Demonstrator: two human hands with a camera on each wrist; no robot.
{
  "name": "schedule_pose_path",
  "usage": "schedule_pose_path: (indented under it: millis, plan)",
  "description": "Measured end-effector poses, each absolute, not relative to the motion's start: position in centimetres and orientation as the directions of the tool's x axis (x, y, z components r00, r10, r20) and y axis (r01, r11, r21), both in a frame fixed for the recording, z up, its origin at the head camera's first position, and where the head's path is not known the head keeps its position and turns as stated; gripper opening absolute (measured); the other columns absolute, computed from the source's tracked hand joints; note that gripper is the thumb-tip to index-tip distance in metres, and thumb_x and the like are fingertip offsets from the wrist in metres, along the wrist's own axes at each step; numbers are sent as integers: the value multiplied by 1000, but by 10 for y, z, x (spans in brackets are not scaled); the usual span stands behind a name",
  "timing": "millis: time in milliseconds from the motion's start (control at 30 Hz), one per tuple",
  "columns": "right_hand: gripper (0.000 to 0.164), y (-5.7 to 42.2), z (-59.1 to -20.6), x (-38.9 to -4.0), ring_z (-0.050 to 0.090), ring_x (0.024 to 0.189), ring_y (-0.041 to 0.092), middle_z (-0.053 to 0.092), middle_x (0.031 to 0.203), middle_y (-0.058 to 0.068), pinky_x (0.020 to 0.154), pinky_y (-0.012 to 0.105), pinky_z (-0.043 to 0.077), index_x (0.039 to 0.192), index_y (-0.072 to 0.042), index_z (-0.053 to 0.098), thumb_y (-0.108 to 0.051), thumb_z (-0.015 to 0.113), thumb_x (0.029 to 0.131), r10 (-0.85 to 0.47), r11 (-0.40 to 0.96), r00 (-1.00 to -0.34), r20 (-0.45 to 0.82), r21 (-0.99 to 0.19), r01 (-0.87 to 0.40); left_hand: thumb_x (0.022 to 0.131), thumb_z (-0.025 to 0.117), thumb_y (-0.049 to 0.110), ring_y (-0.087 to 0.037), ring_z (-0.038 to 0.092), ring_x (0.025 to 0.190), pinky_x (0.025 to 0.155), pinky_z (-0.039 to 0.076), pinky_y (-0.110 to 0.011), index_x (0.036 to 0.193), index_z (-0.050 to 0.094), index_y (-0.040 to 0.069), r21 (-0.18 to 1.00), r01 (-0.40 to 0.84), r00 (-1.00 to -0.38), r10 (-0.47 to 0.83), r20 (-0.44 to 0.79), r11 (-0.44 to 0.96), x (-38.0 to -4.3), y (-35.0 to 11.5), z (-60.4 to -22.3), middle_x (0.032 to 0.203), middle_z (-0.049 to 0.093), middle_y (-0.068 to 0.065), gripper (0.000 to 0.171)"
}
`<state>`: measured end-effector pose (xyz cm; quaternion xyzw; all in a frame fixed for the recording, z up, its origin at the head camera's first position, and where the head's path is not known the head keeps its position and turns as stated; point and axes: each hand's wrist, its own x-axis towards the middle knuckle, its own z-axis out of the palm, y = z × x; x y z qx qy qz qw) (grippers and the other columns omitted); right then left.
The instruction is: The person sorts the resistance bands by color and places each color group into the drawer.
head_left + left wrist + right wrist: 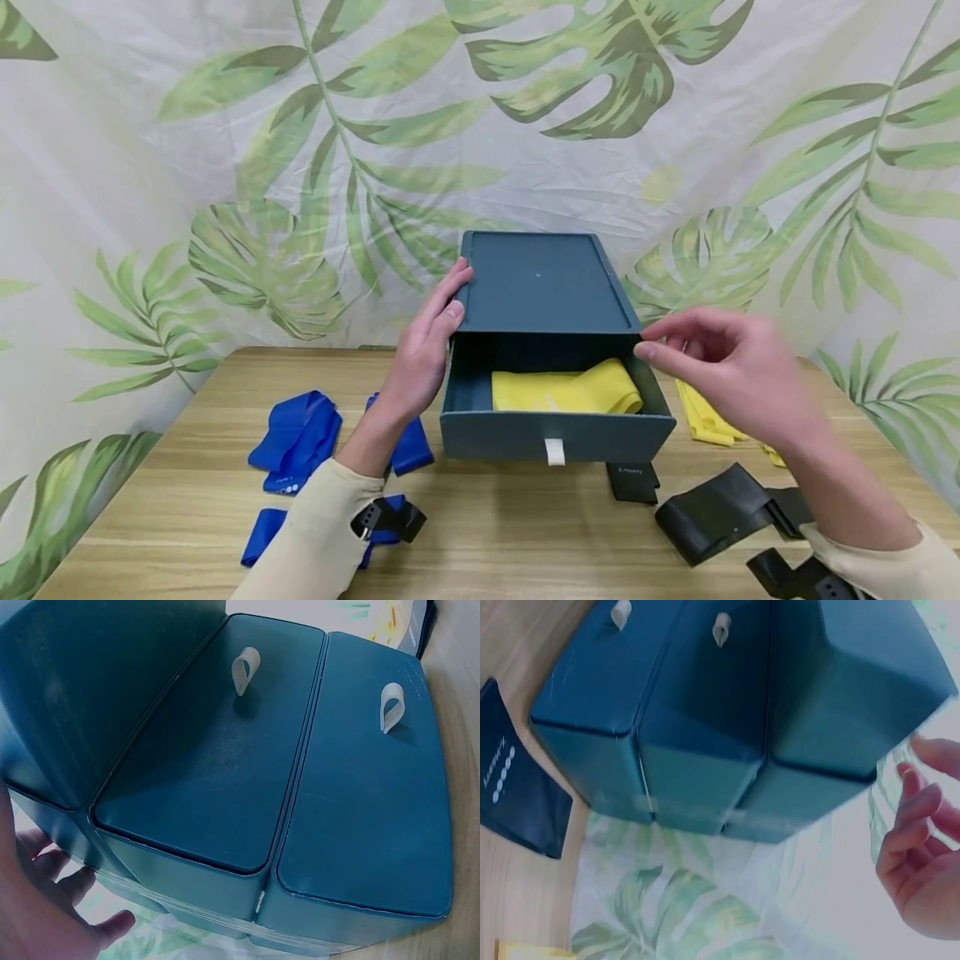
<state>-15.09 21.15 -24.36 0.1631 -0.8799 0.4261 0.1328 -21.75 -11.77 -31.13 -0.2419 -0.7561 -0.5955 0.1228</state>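
A dark teal drawer unit [542, 282] stands on the table, its top drawer [495, 438] pulled out. Inside that drawer lies a folded yellow exercise band [536, 393]. My left hand [422, 348] rests with extended fingers against the unit's left side. Beside the front right corner of the unit is my right hand [731, 367], thumb and index finger near each other and nothing held. In the right wrist view its fingers [906, 838] are loosely bent next to the drawer. Two lower drawers [202, 757] are closed, each with a white pull loop [391, 709].
Several blue bands [296, 433] lie on the wooden table [525, 542] at left. To the right are black bands [712, 512], a black folded piece with lettering [632, 483] and yellow bands [703, 415]. A leaf-patterned cloth [405, 175] hangs behind the table.
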Motion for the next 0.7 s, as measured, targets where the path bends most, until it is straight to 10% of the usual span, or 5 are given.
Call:
schedule_pose_path:
  millis: [700]
  plan:
    - [15,296,-268,-213,50,63,16,64,72,-7,60,31,38,112,-8,81,-12,77,98,-17,331,-958,285,-903,-275,116,33,36,-5,19,164,133,21,-49,167,35,19,842,513,-852,220,476,168,-218,-118,-311,178,23,10,54]
